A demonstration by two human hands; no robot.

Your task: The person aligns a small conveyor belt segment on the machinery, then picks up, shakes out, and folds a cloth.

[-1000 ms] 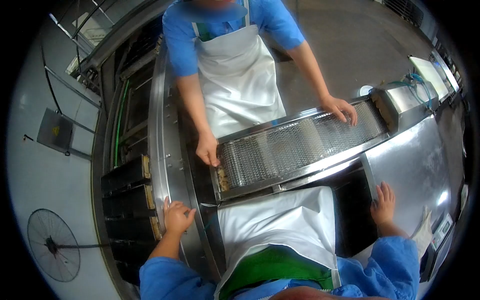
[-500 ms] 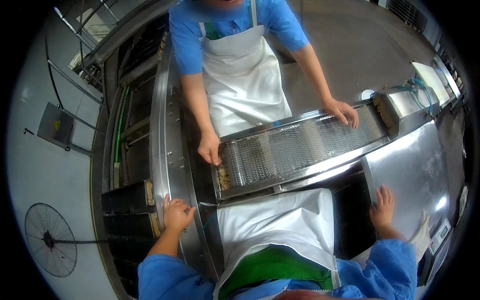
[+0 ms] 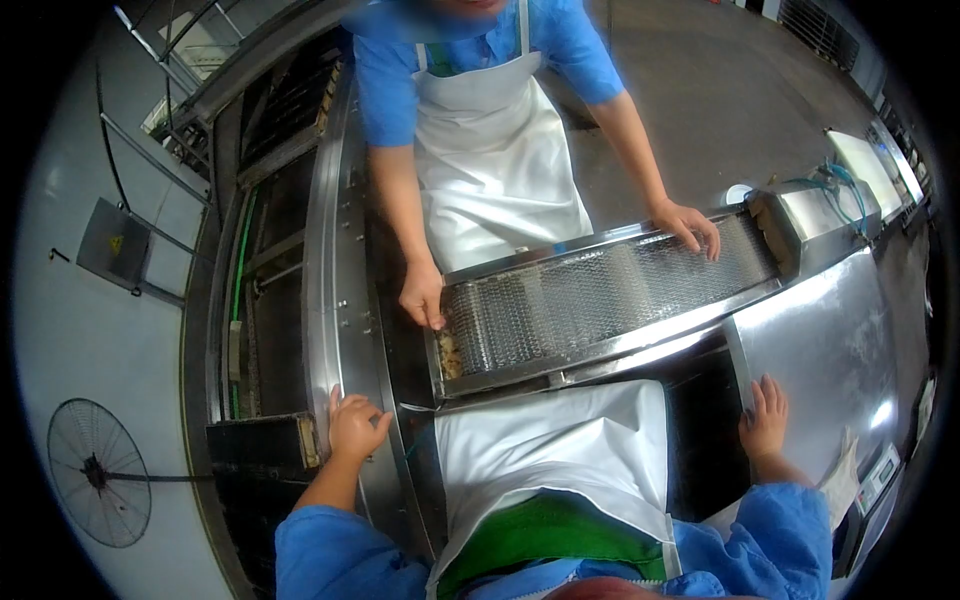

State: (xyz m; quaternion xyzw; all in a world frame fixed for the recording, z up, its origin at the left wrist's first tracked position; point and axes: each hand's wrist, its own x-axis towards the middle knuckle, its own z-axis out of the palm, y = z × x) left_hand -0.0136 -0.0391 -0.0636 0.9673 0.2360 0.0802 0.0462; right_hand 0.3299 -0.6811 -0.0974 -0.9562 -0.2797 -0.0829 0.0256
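Note:
My left hand (image 3: 358,425) rests on the steel rail (image 3: 322,330) along the left-hand machine, thumb apart from the fingers and nothing held. On the other side, my right hand (image 3: 765,418) lies with spread fingers at the edge of a steel table (image 3: 815,340), also without any object. Between them and farther off is a wire-mesh conveyor belt (image 3: 590,300) in a steel frame. Pale crumbs (image 3: 449,356) sit at its left end. A co-worker's one hand (image 3: 422,296) touches that end; the other hand (image 3: 688,228) is over the belt's far edge.
Dark trays (image 3: 255,442) lie in the machine on the left, beside my left arm. A co-worker in a white apron (image 3: 500,160) stands across the conveyor. A floor fan (image 3: 98,470) is at far left. A device with a display (image 3: 880,475) stands at right.
The dark trays at left have shifted toward me, leaving a gap where one was. My hands stay in place. The co-worker's hands have barely moved.

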